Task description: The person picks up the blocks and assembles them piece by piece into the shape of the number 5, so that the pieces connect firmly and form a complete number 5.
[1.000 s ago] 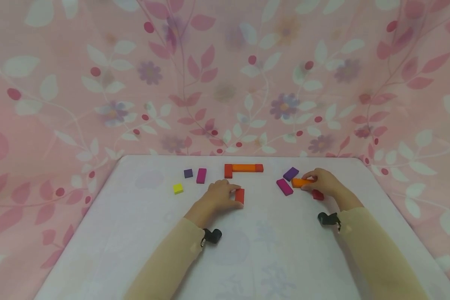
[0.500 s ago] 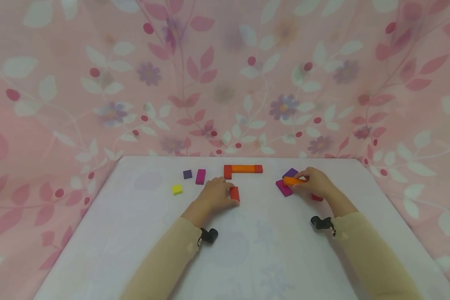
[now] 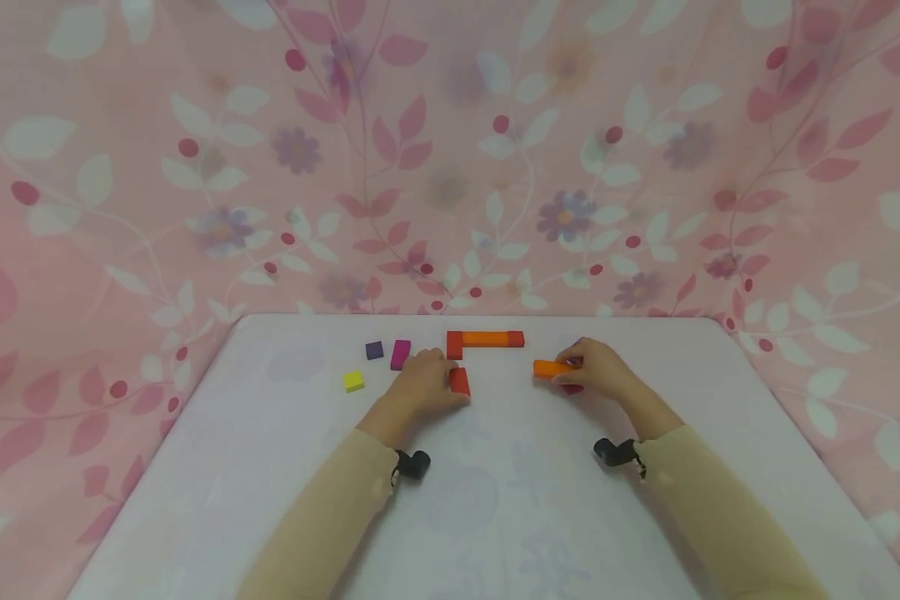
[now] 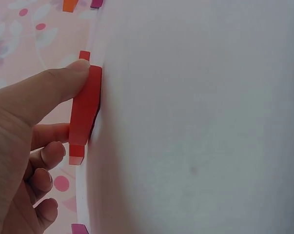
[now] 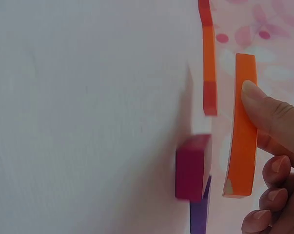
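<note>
My left hand [image 3: 424, 385] pinches a red block [image 3: 459, 382] between thumb and index finger, in front of the row at the back. The left wrist view shows that red block [image 4: 86, 107] tilted, one end close over the white cloth. Thumb and fingers of my right hand [image 3: 602, 372] hold an orange block [image 3: 547, 369], raised above the cloth in the right wrist view. Below it lie a magenta block [image 5: 190, 168] and a purple block [image 5: 199, 214], mostly hidden by the hand in the head view. The back row joins a red block [image 3: 454, 346], an orange block [image 3: 485, 339] and a red end block [image 3: 516, 339].
Left of my left hand lie a small dark purple block [image 3: 374, 350], a magenta block [image 3: 401, 354] and a yellow block [image 3: 354, 381]. Behind the white-covered table [image 3: 495, 517] hangs a pink floral curtain [image 3: 450, 167].
My right hand has lifted the orange block and carried it left, over the magenta and purple blocks. My left hand has shifted slightly left and back with the red block, which has turned and tilted.
</note>
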A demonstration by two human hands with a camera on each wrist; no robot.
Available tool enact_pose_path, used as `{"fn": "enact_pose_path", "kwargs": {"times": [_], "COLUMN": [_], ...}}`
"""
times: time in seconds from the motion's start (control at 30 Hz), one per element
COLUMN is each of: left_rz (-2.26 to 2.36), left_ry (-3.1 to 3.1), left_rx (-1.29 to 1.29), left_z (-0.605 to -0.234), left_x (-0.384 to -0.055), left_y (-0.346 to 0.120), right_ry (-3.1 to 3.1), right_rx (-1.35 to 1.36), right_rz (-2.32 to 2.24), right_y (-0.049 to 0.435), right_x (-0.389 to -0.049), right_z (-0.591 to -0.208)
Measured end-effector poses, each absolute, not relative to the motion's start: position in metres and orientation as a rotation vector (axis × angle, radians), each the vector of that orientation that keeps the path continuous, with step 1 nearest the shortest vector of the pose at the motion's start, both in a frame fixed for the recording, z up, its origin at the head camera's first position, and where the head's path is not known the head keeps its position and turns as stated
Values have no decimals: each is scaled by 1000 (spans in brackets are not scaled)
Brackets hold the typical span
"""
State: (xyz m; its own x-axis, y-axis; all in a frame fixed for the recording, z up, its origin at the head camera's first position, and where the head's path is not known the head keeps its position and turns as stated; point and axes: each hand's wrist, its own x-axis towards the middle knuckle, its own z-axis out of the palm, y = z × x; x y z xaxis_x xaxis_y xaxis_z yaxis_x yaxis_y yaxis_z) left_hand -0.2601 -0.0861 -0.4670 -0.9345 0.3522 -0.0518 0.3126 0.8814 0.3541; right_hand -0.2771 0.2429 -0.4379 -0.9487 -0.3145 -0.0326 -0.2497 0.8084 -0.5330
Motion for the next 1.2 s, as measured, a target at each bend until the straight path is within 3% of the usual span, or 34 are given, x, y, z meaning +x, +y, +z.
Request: {"fn": "enact_pose_path", "kwargs": {"times": [0.43, 1.2], "left_rz": [465, 349], "left_ry": [2926, 2976], "left_rx": [486, 518], "left_z": [-464, -464], "left_x": [-261, -265], "left_y": [-92, -95], "right_ry": [2786, 2752], "right_rx": [-371, -497], "right_rz": [-806, -726], "right_y": [199, 159], "right_x": [-273, -284], "right_z": [-440, -454]}}
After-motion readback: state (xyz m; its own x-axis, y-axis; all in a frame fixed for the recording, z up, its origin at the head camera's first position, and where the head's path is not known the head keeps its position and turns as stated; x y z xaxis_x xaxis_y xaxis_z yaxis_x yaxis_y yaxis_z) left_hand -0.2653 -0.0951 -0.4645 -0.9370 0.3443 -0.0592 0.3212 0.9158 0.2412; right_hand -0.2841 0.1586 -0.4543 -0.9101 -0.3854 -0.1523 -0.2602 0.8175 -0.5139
